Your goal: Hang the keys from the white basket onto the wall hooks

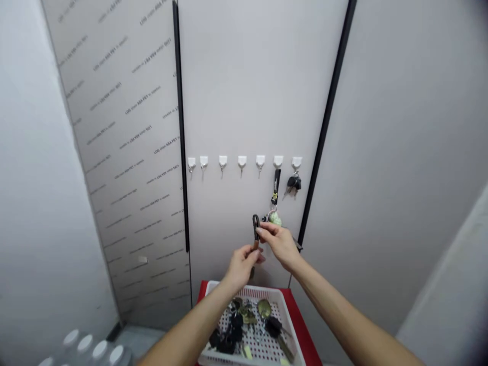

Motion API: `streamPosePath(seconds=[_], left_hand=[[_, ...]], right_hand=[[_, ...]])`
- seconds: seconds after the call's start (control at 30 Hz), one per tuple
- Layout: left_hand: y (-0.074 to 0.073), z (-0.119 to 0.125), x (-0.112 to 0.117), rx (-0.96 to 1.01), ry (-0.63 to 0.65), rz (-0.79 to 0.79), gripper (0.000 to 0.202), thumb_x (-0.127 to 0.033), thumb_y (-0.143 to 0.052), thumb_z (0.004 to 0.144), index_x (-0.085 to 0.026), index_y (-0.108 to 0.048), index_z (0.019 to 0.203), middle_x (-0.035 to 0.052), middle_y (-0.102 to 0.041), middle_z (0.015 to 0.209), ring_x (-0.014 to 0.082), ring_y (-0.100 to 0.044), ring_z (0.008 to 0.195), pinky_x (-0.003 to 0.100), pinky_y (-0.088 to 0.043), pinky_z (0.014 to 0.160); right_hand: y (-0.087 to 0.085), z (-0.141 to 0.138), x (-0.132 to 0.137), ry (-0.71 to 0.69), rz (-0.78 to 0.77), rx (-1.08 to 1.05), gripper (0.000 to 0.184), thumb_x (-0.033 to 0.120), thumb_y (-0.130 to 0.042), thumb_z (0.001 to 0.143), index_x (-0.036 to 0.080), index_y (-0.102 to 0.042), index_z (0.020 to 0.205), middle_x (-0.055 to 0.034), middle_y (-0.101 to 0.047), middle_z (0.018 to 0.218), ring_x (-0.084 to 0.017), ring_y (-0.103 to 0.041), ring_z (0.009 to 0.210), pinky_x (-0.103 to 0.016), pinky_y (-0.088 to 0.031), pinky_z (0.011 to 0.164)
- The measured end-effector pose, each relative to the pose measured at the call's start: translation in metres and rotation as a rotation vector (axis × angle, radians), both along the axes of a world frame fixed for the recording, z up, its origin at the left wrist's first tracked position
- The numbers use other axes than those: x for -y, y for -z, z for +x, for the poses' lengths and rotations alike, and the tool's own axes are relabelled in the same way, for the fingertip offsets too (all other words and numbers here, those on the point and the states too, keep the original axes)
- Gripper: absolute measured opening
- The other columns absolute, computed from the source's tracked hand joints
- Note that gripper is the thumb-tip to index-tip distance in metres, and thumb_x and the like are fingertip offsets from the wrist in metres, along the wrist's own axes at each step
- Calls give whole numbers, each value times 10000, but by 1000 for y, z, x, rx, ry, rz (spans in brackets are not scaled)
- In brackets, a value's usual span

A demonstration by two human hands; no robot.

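Observation:
A dark looped key strap [255, 223] with a brown lower part stands upright between my two hands, in front of the grey panel. My left hand [241, 265] is closed around its lower part, and a small piece hangs beneath. My right hand [280, 244] pinches the side of the loop between thumb and finger. Just behind the right hand hangs a pale green charm [275, 218] on a black lanyard [276, 185]. Further right, black-headed keys [294, 183] hang from a hook. Any key on the held strap is mostly hidden by my fingers.
Several white hooks [242, 161] run in a row across the panel [244, 91]. Below my hands, a white perforated basket [292, 320] holds keys and keychains on a red surface [301, 317]. White-capped bottles [99, 349] stand at lower left.

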State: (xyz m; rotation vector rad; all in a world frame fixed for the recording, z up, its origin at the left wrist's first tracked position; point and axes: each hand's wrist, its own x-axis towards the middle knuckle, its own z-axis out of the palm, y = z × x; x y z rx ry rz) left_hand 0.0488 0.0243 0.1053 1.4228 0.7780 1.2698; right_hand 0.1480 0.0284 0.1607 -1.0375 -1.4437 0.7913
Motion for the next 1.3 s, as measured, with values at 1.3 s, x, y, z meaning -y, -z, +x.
streamPosePath(seconds=[1.3], left_hand=[[-2,-33,-37,-478,-66,-47,264,-161,-406,644,-94,-510,878,61,-576,767,95,-504,649,225,-385,614]], right_hand=[[44,4,-20,142,87,578,229,230,-428,631,129,-561,789,-51,-584,778,-111,-511,638,-229,-387,624]])
